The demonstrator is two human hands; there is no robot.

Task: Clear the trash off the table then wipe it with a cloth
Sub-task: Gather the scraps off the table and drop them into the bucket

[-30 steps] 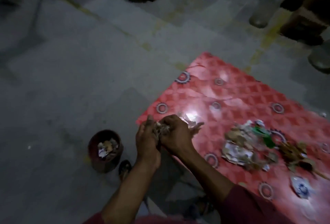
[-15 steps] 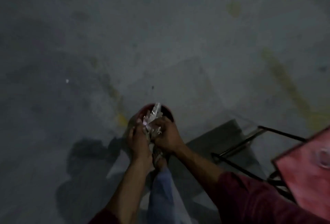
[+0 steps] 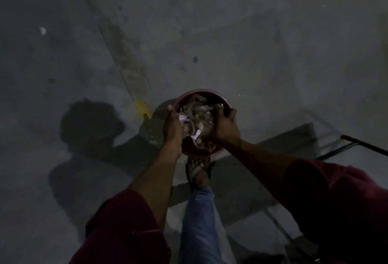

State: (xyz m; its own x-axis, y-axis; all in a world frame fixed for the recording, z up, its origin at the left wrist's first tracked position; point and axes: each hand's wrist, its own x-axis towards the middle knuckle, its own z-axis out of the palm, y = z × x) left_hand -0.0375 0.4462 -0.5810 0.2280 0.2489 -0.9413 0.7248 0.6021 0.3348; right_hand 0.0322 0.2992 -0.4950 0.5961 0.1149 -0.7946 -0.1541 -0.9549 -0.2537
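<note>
**Both hands over the red bin**

Held above a round red bin on the grey floor: left hand and right hand, set apart at opposite rims. Between them, a heap of crumpled trash, paper and wrapper scraps, inside the bin. Fingers curved round the heap; grasping or released, cannot tell. Just below, a sandalled foot.

Crumpled pale paper and wrapper trash heaped in round red bin on floor.
</note>
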